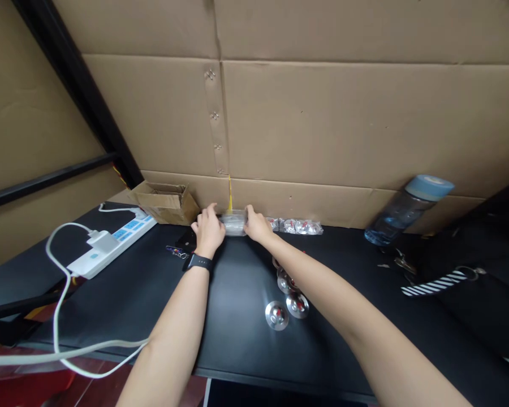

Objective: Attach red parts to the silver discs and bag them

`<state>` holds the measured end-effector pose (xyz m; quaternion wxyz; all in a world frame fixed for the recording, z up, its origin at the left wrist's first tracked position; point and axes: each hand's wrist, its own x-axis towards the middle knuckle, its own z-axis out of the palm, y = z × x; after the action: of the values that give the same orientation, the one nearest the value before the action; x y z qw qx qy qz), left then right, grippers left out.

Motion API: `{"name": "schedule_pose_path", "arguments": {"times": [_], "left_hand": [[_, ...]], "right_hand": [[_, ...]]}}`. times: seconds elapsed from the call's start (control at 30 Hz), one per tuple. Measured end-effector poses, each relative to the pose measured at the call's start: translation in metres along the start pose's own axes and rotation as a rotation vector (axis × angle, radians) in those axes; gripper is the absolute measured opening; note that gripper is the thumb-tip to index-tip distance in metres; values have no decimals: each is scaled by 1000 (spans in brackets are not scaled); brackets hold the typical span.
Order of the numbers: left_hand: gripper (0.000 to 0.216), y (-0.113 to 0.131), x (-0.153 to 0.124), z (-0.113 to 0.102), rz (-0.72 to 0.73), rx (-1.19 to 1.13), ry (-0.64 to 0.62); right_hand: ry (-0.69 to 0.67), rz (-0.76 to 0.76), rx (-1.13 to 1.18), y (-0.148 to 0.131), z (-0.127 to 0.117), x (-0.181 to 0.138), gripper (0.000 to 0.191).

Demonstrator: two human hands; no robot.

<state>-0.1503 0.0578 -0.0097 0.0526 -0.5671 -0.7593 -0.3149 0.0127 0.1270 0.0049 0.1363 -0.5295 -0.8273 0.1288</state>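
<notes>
Both my arms reach to the far edge of a black table [237, 339]. My left hand [207, 228], with a black watch on its wrist, and my right hand [257, 225] grip the two ends of a small clear plastic packet [234, 223] against the cardboard wall. The fingers of both hands are closed on it. A row of similar clear packets with red and silver parts [297, 226] lies just right of my right hand. Several round silver discs [286, 302] sit on the table under my right forearm.
A small open cardboard box [165, 202] stands left of my hands. A white power strip [114, 242] with a plugged charger and white cable lies at the left. A blue-lidded water bottle [407, 210] leans at the right, near keys and a striped strap [436, 284].
</notes>
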Motion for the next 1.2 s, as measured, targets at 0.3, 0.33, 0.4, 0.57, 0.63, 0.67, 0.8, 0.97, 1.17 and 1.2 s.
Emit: {"name": "schedule_pose_path", "arguments": {"times": [0.3,0.33,0.4,0.57,0.63,0.67,0.8,0.97,1.17,1.2], "left_hand": [[14,3,-1,-15,303,-109,-127],[15,4,-2,-12,318,-112,-151],[22,6,-4,-5,301,-128,-153],[30,6,-4,7,198,-219,-135],[39,7,-5,6,178,-184,-104],[49,9,-6,4,184,-157,-86],[55,16,-9,-5,208,-55,-1],[41,25,-11,-10,140,-7,106],[19,57,-26,-9,300,-282,91],[18,65,-32,-8,378,-367,25]], "right_hand": [[18,-7,49,-2,-3,-1,66],[13,-45,75,4,-8,-2,74],[-21,-180,155,21,-22,-3,94],[-108,-335,-38,74,-57,-3,60],[-127,-319,-101,85,-59,-4,52],[-131,-312,-118,87,-57,-6,50],[-96,-298,-158,84,-43,-11,31],[-24,-297,-102,78,-46,-13,33],[92,-292,178,78,-74,-49,36],[116,-291,290,80,-78,-62,33]]}}
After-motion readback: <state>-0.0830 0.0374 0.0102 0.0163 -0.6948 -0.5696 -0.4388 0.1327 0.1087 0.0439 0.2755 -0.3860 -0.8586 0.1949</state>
